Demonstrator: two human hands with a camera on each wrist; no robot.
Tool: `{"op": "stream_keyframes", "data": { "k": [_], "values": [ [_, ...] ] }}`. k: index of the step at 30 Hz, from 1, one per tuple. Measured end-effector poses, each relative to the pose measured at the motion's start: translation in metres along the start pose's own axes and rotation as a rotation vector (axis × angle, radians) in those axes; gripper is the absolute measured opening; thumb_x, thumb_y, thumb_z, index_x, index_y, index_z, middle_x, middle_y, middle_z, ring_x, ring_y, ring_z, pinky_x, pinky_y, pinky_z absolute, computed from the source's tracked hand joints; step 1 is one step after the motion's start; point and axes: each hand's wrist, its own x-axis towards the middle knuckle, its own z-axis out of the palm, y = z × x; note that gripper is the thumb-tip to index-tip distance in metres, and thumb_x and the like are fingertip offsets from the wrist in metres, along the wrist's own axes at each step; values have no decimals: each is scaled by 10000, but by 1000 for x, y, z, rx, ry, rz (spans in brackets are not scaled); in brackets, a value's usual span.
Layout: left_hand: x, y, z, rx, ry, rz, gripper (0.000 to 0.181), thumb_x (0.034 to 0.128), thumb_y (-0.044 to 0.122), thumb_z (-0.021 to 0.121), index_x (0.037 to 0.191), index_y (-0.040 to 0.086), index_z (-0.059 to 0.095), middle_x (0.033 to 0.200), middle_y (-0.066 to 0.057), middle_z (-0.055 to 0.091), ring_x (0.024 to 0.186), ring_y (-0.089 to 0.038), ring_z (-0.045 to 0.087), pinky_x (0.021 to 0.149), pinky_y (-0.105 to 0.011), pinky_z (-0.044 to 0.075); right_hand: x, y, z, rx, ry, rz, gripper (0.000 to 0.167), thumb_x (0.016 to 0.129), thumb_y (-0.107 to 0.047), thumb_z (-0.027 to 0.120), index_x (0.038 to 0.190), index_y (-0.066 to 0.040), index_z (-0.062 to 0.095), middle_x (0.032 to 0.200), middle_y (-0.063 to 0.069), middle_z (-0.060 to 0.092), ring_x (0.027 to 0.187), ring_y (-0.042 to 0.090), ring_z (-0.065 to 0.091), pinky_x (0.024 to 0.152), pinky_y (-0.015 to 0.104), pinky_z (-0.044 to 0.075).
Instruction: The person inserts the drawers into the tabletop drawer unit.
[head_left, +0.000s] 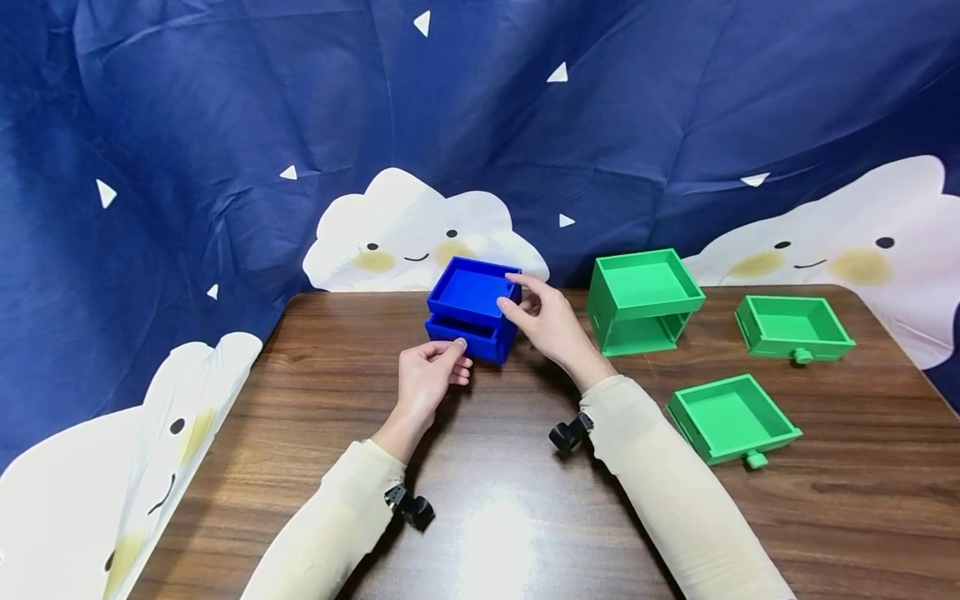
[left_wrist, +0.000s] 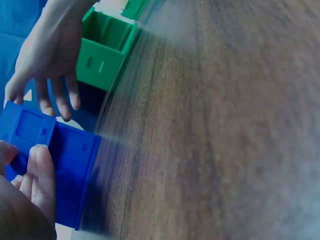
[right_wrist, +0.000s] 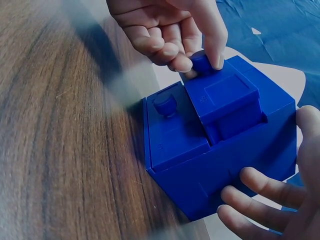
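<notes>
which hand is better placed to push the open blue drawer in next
Probably the left hand: it pinches the knob of the upper blue drawer at the front. The right hand is beside the blue cabinet, perhaps better suited to steadying it.

We wear plain cream sleeves, lightly creased: the left sleeve (head_left: 330, 525) at seven o'clock, the right sleeve (head_left: 675, 492) at four. Small black, round-ended wrist devices sit by our cuffs, the left device (head_left: 417, 512) near half past six, the right device (head_left: 564, 437) at five.

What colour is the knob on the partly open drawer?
Blue; the knob shows best in the right wrist view.
</notes>
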Motion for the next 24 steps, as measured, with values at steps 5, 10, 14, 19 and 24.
{"op": "stream_keyframes", "data": {
  "k": [5, 10, 14, 19, 24],
  "values": [
    [2, 0, 3, -5, -3, 7, 208, 1004, 88, 738, 1016, -117, 768, 665, -7, 732, 548, -88, 675, 544, -249, 606, 0, -1, 0, -6, -1, 0, 511, 1059, -277, 716, 1524, -94, 610, 1042, 188, 696, 931, 288, 673, 768, 321, 534],
    [4, 0, 5, -6, 1, 4, 208, 1006, 92, 737, 1014, -113, 769, 666, -10, 734, 547, -89, 677, 545, -247, 606, -1, -2, -1, -9, -6, 11, 511, 1057, -274, 717, 1524, -98, 610, 1038, 185, 698, 936, 290, 672, 770, 329, 533],
    [6, 0, 7, -9, 5, 5, 214, 1006, 96, 742, 1007, -116, 770, 661, -7, 733, 544, -89, 677, 544, -245, 604, 0, -2, -1, -15, -7, 12, 509, 1055, -269, 719, 1523, -99, 612, 1039, 176, 689, 942, 287, 670, 783, 330, 530],
    [9, 0, 9, -17, 8, 5, 206, 1002, 88, 744, 992, -117, 769, 659, -15, 733, 537, -85, 673, 542, -244, 603, 0, -3, -1, -16, -4, 11, 507, 1054, -258, 722, 1521, -92, 612, 1025, 173, 692, 934, 286, 669, 785, 330, 527],
    [11, 1, 12, -21, 6, 0, 199, 1006, 79, 735, 991, -117, 765, 658, -18, 732, 532, -82, 672, 541, -241, 602, -1, -4, 0, -7, -3, 13, 505, 1050, -257, 728, 1515, -95, 618, 1012, 175, 695, 917, 291, 665, 765, 334, 526]
  ]
}}
